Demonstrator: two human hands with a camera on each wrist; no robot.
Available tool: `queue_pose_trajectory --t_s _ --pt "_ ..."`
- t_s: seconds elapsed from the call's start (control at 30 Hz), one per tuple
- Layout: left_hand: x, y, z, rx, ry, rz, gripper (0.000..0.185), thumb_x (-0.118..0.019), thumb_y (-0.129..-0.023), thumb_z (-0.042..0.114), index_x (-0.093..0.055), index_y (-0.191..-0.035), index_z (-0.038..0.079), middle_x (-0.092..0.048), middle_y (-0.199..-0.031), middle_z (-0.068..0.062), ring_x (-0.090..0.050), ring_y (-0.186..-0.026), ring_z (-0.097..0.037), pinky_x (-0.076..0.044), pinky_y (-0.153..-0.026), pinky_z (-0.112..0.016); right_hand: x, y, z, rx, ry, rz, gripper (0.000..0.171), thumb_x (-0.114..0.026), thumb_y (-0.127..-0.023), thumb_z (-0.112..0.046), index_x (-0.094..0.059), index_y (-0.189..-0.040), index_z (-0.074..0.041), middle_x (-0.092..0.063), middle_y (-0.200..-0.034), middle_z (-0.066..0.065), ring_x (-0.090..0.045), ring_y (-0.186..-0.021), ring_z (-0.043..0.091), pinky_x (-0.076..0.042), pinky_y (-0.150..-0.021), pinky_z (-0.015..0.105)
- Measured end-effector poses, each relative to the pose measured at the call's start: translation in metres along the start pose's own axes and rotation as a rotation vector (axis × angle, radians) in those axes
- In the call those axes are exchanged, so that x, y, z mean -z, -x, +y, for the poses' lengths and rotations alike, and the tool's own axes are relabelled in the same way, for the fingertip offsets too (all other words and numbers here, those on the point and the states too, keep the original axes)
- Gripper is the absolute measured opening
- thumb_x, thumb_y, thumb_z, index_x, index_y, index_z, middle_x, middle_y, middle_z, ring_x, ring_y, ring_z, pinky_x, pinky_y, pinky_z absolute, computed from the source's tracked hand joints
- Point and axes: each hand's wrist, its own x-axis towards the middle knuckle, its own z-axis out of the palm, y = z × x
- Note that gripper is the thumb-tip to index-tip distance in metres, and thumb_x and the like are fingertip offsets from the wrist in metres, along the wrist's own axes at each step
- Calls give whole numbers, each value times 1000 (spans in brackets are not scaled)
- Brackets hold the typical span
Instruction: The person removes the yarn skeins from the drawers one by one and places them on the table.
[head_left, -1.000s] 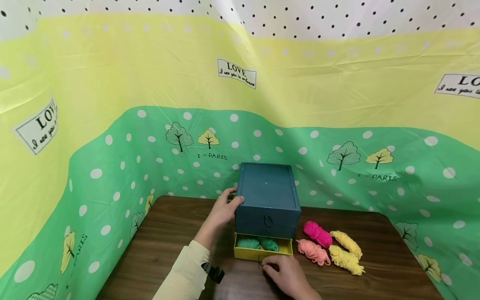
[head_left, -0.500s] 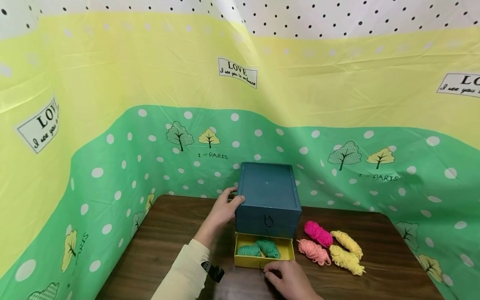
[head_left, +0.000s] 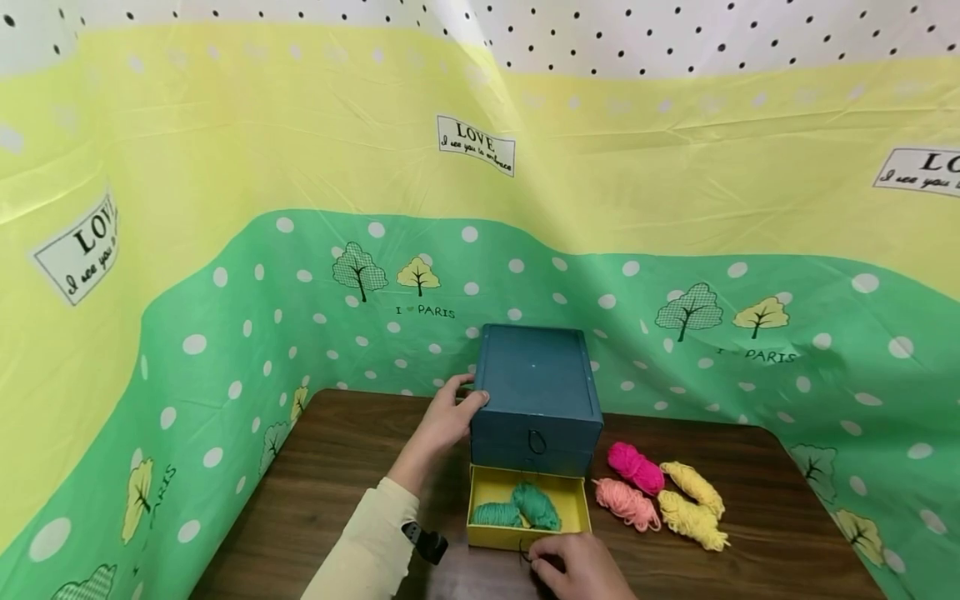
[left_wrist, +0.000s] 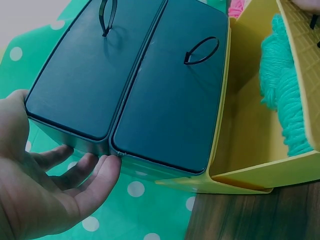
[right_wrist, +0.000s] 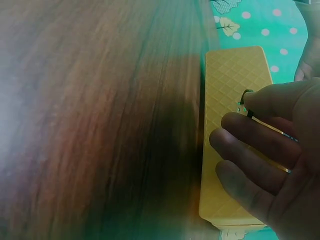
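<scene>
A small blue drawer cabinet (head_left: 536, 367) stands on the table, its yellow bottom drawer (head_left: 495, 537) pulled out. Two skeins of green yarn (head_left: 536, 506) lie inside the drawer. On the cabinet's left side rests my left hand (head_left: 445, 417), thumb at the top edge and fingers spread along the wall. My right hand (head_left: 581, 568) pinches the black loop pull (right_wrist: 245, 97) on the drawer's quilted front between thumb and index finger; its other fingers lie loosely bent before that front. Both blue drawers above are closed, each with a black loop (left_wrist: 202, 51).
Right of the cabinet lie a magenta skein (head_left: 636, 468), a coral skein (head_left: 627, 503) and two yellow skeins (head_left: 692, 520) on the dark wood table (head_left: 337, 467). A patterned curtain (head_left: 375, 333) hangs close behind the cabinet and along the left side.
My right hand has drawn the yellow drawer further out toward me, showing more of its inside and the green yarn. The left hand has stayed on the cabinet.
</scene>
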Motion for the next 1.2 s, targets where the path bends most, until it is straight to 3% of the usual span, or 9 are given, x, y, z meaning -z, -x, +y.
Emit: queue_pose_trajectory --t_s 0.53,1.2 --pt "0 1 0 0 -7 5 63 -58 -103 40 -39 -156 11 -49 -139 -20 -60 -113 -32 -58 -85 -46 -9 5 0 85 -9 -39 11 -71 -96 -23 -80 -99 -17 -74 -90 -17 -64 -79 -7 -52 -64 25" --pt "-1 1 0 0 5 1 63 -58 -103 39 -39 -156 10 -48 -138 -20 -60 -114 -31 -58 -86 -45 6 10 -11 43 -48 -17 10 -74 -94 -26 -78 -95 -17 -71 -84 -19 -62 -71 -5 -52 -61 25"
